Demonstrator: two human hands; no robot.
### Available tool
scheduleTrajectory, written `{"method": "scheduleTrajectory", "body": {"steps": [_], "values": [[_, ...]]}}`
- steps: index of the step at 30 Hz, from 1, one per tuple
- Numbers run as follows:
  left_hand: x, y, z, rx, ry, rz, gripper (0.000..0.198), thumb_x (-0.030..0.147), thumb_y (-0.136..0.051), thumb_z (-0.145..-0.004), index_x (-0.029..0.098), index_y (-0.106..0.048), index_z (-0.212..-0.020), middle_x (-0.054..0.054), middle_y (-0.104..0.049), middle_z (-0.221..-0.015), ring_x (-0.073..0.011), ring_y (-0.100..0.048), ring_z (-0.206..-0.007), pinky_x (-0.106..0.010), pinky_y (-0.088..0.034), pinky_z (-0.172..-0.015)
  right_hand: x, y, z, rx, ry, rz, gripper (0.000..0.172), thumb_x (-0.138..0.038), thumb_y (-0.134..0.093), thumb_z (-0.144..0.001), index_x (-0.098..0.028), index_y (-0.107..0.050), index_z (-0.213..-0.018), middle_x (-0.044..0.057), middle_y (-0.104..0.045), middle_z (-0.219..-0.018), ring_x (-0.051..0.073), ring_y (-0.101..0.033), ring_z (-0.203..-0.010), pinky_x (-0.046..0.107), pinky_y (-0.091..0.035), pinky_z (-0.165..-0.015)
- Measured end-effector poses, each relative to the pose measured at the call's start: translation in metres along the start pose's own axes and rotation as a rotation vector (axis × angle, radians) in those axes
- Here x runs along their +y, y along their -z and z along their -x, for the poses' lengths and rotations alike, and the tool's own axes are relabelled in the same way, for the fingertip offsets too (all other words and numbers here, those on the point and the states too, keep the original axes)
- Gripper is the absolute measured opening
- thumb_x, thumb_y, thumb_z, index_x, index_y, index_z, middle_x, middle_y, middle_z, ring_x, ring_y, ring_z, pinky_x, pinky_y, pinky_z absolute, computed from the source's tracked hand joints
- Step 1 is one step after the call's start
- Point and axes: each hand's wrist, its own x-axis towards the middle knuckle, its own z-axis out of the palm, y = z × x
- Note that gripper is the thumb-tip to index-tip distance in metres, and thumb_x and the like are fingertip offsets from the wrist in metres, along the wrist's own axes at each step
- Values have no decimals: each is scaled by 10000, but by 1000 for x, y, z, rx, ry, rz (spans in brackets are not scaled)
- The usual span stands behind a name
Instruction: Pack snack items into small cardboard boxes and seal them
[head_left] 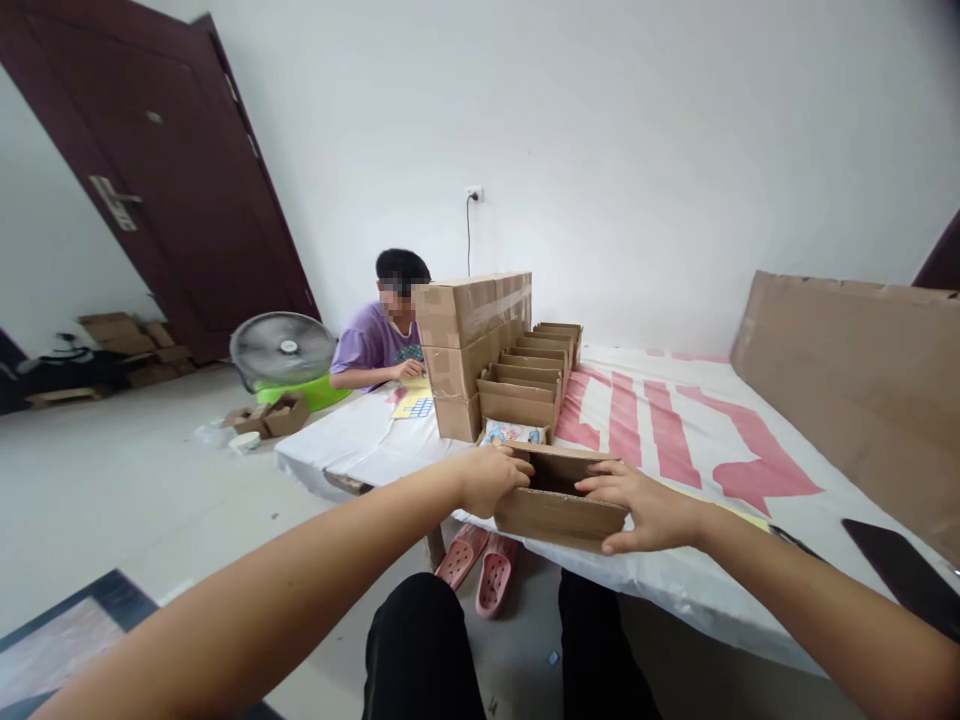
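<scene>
Near the front edge of the table, a small open-topped cardboard box (562,515) is held between my two hands. My left hand (491,480) grips its left end, fingers curled over the rim. On the right end, my right hand (645,505) has its fingers over the rim and the thumb low on the front wall. The inside of the box is dark, so I cannot tell what it contains. Just behind it lies a printed packet (514,432) in another small box. Several open cardboard boxes (517,400) stand in a row beyond.
Taped closed cartons (450,360) form a stacked wall left of the row. Behind them sits a person in a purple shirt (371,345), hand on yellow paper (414,403). A phone (900,570) and a pen (795,542) lie right. A cardboard sheet (847,380) borders the table.
</scene>
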Motion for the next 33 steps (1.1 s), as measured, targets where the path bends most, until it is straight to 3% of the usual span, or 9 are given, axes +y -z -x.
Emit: {"method": "scheduleTrajectory", "body": {"steps": [3,7,11,14,18,21,25,28,33], "values": [[5,0,-2,-25,18,-107,469,115,-653,-532,222,-707,-986,-89,-665,-1204,-267,-630,-901,-352,-423,-765,-3,2,0,20,61,54,561,-575,-672,-744,-190,-647,-1152,136,-571,-1309,330,-407,-1278,530,-297,-1083],[19,-4,4,16,100,-252,304,149,-675,-602,200,-715,-898,-125,-704,-917,-313,-607,-906,-399,-391,-756,-13,2,4,88,93,110,474,-591,-646,-766,-189,-653,-1016,128,-579,-1215,297,-447,-1191,483,-335,-1045],[30,-6,8,120,141,-333,220,129,-625,-703,206,-705,-893,-166,-682,-1032,-347,-548,-1040,-452,-373,-815,-18,9,6,159,101,108,479,-655,-528,-825,-200,-639,-930,98,-590,-1039,249,-492,-1044,418,-397,-951],[31,-3,9,160,157,-406,208,119,-582,-755,206,-709,-895,-163,-671,-1103,-336,-530,-1079,-469,-357,-873,-17,17,5,203,34,138,467,-587,-378,-929,-201,-636,-880,77,-608,-883,219,-518,-891,385,-422,-854],[29,0,9,85,60,-468,156,127,-584,-758,195,-723,-776,-128,-716,-913,-296,-569,-967,-449,-346,-915,-16,22,5,179,-187,274,310,-437,-460,-938,-193,-651,-928,71,-670,-805,229,-586,-808,399,-418,-813],[32,-5,11,55,-11,-464,140,144,-591,-750,175,-718,-702,-121,-712,-779,-260,-592,-799,-432,-354,-891,-19,18,7,157,-271,361,416,-495,-622,-827,-178,-643,-1096,102,-698,-887,287,-624,-871,429,-431,-809],[41,-17,19,49,-5,-418,136,144,-596,-744,179,-693,-656,-104,-692,-671,-215,-581,-629,-398,-363,-728,-23,6,11,170,-209,430,699,-621,-663,-733,-178,-574,-1267,162,-628,-1171,351,-565,-1079,471,-437,-878],[48,-23,24,30,25,-409,136,163,-598,-756,178,-687,-654,-114,-688,-656,-233,-594,-618,-396,-338,-666,-21,-3,15,171,-194,446,834,-686,-652,-694,-195,-502,-1351,166,-552,-1312,385,-494,-1178,504,-407,-947],[55,-23,26,-57,89,-429,98,195,-619,-760,181,-716,-752,-134,-720,-723,-277,-640,-685,-451,-354,-735,-26,-6,16,144,-210,513,790,-617,-691,-705,-192,-504,-1344,172,-557,-1319,381,-533,-1122,498,-419,-913]]}}
